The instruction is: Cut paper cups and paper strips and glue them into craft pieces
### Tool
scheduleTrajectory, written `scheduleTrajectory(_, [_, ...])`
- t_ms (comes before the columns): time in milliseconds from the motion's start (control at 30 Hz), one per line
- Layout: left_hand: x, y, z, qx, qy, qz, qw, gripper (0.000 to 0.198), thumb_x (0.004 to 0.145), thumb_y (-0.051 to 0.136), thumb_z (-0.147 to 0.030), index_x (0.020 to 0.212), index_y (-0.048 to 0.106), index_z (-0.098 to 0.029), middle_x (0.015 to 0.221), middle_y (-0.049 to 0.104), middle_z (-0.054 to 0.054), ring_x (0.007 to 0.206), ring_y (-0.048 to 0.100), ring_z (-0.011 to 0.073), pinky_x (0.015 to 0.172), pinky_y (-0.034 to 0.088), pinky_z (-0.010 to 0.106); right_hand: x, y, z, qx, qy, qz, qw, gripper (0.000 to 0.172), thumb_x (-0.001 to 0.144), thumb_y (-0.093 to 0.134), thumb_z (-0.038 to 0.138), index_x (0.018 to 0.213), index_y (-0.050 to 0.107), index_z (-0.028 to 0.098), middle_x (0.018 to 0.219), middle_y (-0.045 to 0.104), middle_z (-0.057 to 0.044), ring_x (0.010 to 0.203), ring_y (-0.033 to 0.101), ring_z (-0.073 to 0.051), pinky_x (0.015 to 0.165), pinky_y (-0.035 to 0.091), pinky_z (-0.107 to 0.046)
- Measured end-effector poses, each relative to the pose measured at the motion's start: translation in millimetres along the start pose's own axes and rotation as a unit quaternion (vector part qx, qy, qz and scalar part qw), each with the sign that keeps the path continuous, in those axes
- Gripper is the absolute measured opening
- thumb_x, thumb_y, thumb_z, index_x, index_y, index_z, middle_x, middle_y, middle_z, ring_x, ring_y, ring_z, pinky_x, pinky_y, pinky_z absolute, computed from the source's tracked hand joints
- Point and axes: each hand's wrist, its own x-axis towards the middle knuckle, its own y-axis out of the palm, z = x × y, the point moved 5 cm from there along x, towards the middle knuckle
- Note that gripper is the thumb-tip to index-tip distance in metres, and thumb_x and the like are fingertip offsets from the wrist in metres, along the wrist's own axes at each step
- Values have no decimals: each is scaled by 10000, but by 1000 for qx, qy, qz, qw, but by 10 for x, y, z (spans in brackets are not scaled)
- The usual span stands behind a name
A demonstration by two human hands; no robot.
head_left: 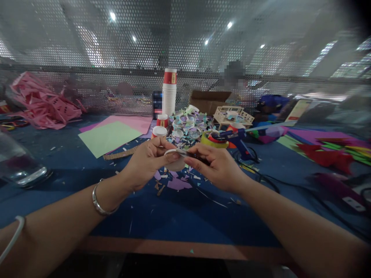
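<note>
Near the middle of the view, my left hand (147,160) grips a small white paper cup piece (175,165) between thumb and fingers. My right hand (216,164) is closed at the right side of this piece, its thumb and fingers pinched on a thin dark item at the rim that is too small to make out. Both hands are held above the blue table, almost touching each other. Purple paper scraps (179,183) lie just below them.
A tall cup stack (169,94) stands behind the hands, beside a heap of cut paper pieces (189,123). Colored sheets (111,135) and a glass (21,166) are on the left. A blue glue gun (239,141), its cable and a yellow tape roll (213,141) lie right of centre.
</note>
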Motion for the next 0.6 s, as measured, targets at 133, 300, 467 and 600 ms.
scheduleTrajectory(133, [10,1,-19,13,3,-4,1000,236,768,795,-264,850,585,-193,787,715,-1,705,686,138,680,539,290,5,-6,-21,-13,5,-1,1000,285,966,559,474,912,630,204,678,503,30,573,417,-105,531,325,-260])
scheduleTrajectory(300, [30,-15,-13,13,-9,-5,1000,252,756,817,-256,871,609,-173,772,707,0,687,678,127,647,509,259,21,-5,-69,-18,16,4,1000,303,959,564,493,931,639,201,729,560,7,614,465,-120,563,349,-271])
scheduleTrajectory(467, [45,-27,29,-31,-22,25,999,276,773,819,-292,886,600,-168,792,708,-2,703,677,118,665,510,243,28,-17,-77,-7,24,19,1000,329,958,564,513,940,645,195,753,567,-2,650,472,-126,583,358,-269])
scheduleTrajectory(600, [56,-8,36,-49,-8,49,998,261,785,812,-276,879,589,-178,800,707,-8,711,673,114,665,507,241,29,-16,-42,26,18,33,999,316,970,560,486,925,645,185,733,536,14,624,446,-109,577,355,-261])
